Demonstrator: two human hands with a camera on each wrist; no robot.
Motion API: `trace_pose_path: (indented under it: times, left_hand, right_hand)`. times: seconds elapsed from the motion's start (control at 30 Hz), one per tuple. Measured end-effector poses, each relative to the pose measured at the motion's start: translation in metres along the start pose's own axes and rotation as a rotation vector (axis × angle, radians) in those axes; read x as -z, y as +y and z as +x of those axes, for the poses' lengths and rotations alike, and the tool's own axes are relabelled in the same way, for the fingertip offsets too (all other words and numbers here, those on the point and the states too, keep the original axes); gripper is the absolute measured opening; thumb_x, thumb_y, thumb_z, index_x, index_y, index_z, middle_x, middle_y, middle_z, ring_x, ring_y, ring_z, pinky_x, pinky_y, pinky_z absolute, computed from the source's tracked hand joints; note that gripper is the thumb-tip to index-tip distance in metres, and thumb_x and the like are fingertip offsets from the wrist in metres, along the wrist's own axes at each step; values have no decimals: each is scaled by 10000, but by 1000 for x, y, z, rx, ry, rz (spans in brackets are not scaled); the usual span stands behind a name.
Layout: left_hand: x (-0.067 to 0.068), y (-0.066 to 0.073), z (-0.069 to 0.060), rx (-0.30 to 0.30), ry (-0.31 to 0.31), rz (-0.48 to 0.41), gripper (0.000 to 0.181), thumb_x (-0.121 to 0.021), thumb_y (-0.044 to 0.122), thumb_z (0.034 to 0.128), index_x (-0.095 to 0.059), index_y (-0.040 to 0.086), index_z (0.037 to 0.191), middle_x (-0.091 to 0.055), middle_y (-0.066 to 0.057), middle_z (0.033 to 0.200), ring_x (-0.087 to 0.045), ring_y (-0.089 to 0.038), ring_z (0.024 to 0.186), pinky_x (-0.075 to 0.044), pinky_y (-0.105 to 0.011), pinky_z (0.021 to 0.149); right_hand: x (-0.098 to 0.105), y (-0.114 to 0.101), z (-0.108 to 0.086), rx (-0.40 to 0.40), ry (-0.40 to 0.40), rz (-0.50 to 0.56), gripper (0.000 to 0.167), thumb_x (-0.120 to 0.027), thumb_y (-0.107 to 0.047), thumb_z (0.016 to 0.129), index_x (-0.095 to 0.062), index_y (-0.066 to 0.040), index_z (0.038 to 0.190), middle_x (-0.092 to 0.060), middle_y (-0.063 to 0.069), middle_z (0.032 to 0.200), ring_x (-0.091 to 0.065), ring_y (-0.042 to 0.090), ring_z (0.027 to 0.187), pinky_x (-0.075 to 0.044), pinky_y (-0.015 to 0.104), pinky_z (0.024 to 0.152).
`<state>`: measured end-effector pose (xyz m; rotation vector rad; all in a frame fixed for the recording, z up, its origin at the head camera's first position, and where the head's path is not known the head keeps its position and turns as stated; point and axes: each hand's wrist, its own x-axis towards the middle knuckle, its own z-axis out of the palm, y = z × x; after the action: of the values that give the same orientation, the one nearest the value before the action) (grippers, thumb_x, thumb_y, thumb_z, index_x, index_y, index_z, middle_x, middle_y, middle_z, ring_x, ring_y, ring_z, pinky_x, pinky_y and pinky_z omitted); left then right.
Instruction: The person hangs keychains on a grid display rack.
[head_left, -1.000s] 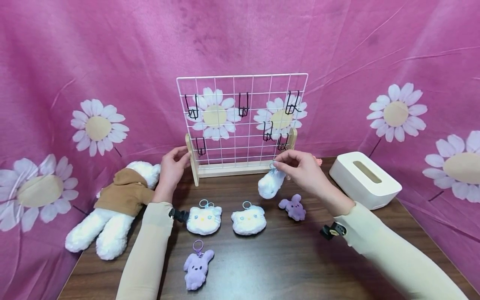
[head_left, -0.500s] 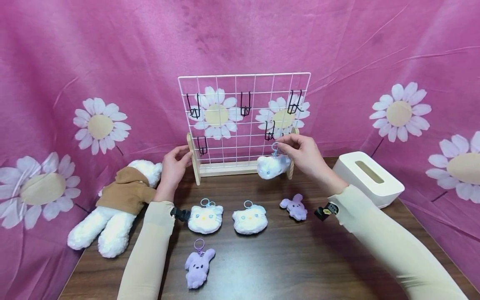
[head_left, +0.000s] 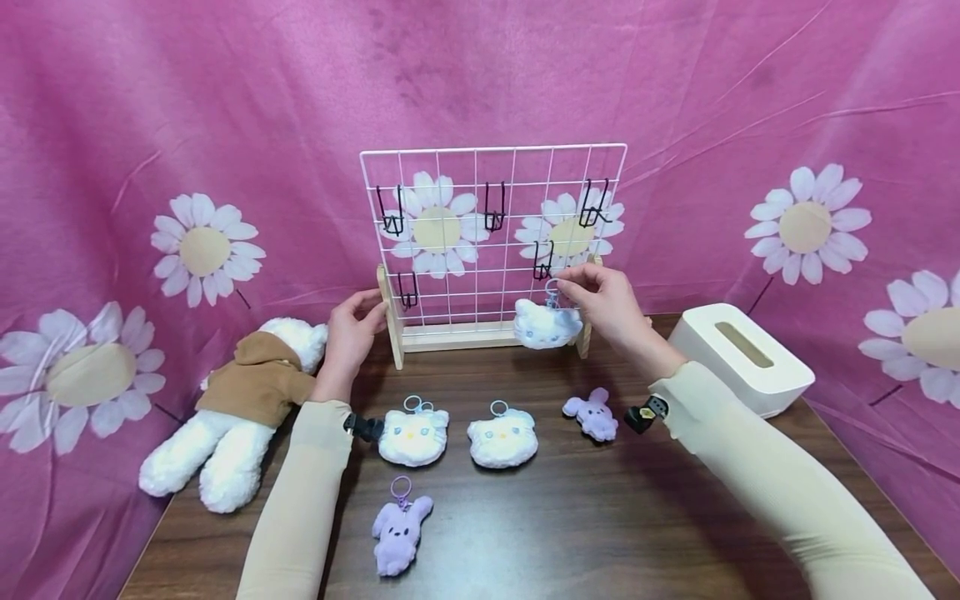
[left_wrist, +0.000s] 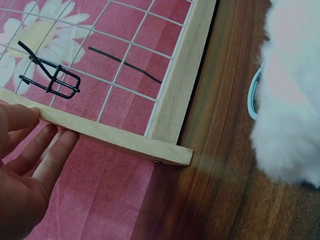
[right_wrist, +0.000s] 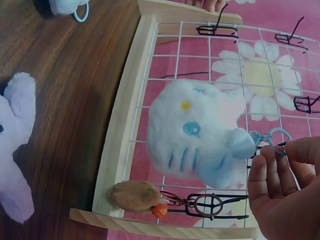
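Observation:
My right hand [head_left: 609,310] pinches the light-blue ring [right_wrist: 279,141] of a white cat plush keychain [head_left: 547,325]. The plush dangles in front of the lower right of a white wire grid rack [head_left: 461,337], just below a black hook [head_left: 543,265]. At the rack's left end, my left hand [head_left: 354,335] grips the wooden side post [left_wrist: 120,137] between thumb and fingers. In the right wrist view, a brown keychain [right_wrist: 135,195] with an orange bead hangs by its ring on a lower hook; the right hand and plush hide it in the head view.
Two more white cat plush keychains [head_left: 413,437] [head_left: 503,439] and two purple plush keychains [head_left: 398,537] [head_left: 591,415] lie on the dark wood table [head_left: 525,525]. A white plush in a brown hoodie [head_left: 251,387] lies at left. A white tissue box [head_left: 738,354] stands at right.
My right hand has lifted the white cat plush up toward the hooks, and its face has turned to the front. The left hand stays at the post.

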<state>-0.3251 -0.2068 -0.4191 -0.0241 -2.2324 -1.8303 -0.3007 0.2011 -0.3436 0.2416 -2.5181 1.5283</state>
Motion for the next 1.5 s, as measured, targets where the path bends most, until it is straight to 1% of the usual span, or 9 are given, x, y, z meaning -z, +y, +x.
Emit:
trace_pose_path:
  times: [0.2, 0.3, 0.47, 0.67, 0.87, 0.97, 1.13, 1.33, 1.5]
  left_hand:
    - [0, 0, 0, 4, -7, -10, 383, -686, 127, 1127, -686, -21, 1480, -721, -307, 1409, -745, -10, 941, -712, -270, 977]
    - [0, 0, 0, 5, -6, -13, 376, -690, 121, 1123, -691, -22, 1471, -728, -302, 1400, -745, -6, 929, -715, -250, 951]
    - [-1, -1, 0, 1, -3, -19, 379, -690, 124, 1124, -690, -20, 1475, -724, -306, 1418, -743, -8, 953, -703, -187, 919]
    - [0, -2, 0, -8, -4, -33, 379, -681, 111, 1125, -684, -36, 1475, -711, -330, 1427, -749, -39, 986, -692, -152, 908]
    - [-1, -1, -1, -7, -3, -37, 372, -680, 107, 1125, -689, -35, 1469, -711, -327, 1426, -755, -54, 1003, -692, -152, 905]
    - [-1, -1, -1, -1, -7, -37, 380, -683, 117, 1125, -687, -30, 1475, -711, -322, 1428, -758, -65, 1006, -693, -157, 910]
    - [-1, 0, -1, 3, -11, -32, 384, -689, 129, 1124, -689, -23, 1476, -715, -316, 1425, -761, -84, 1014, -701, -186, 935]
    - [-1, 0, -1, -3, -8, -37, 388, -688, 132, 1125, -687, -25, 1480, -709, -330, 1425, -748, -19, 972, -696, -172, 928]
    - [-1, -3, 1, -10, -9, -33, 391, -682, 126, 1127, -678, -34, 1484, -709, -324, 1426, -747, -4, 962, -698, -177, 929]
  right_hand:
    - [-3, 3, 7, -12, -18, 17, 284, -718, -202, 1117, -781, -17, 1323, -781, 236, 1251, -764, 87, 952, -680, 175, 879]
    - [-4, 5, 10, -13, -9, -8, 272, -721, -209, 1114, -789, -20, 1297, -787, 231, 1236, -746, 70, 907, -649, 140, 807]
    - [-5, 8, 17, -12, 16, -93, 242, -724, -230, 1108, -807, -54, 1251, -795, 151, 1202, -637, 83, 929, -539, 112, 732]
    - [-6, 8, 25, -3, 24, -153, 223, -719, -225, 1101, -812, -70, 1232, -793, 151, 1147, -648, 129, 936, -533, 143, 778]
    - [-7, 9, 31, -7, 24, -203, 233, -720, -253, 1104, -808, -71, 1221, -797, 158, 1140, -662, 186, 992, -532, 226, 859]
    - [-7, 10, 35, 5, 27, -225, 236, -723, -253, 1100, -809, -63, 1210, -799, 163, 1108, -657, 188, 977, -533, 262, 875]
    - [-7, 10, 39, -1, 32, -240, 232, -721, -263, 1100, -808, -76, 1207, -793, 110, 1052, -661, 159, 928, -542, 261, 839]
    - [-9, 11, 43, -26, 33, -231, 207, -714, -259, 1097, -802, -99, 1195, -793, 92, 1048, -680, 204, 973, -540, 294, 878]
    - [-10, 10, 43, -24, 35, -220, 200, -719, -259, 1095, -803, -101, 1186, -783, 66, 1010, -666, 188, 946, -538, 295, 863]
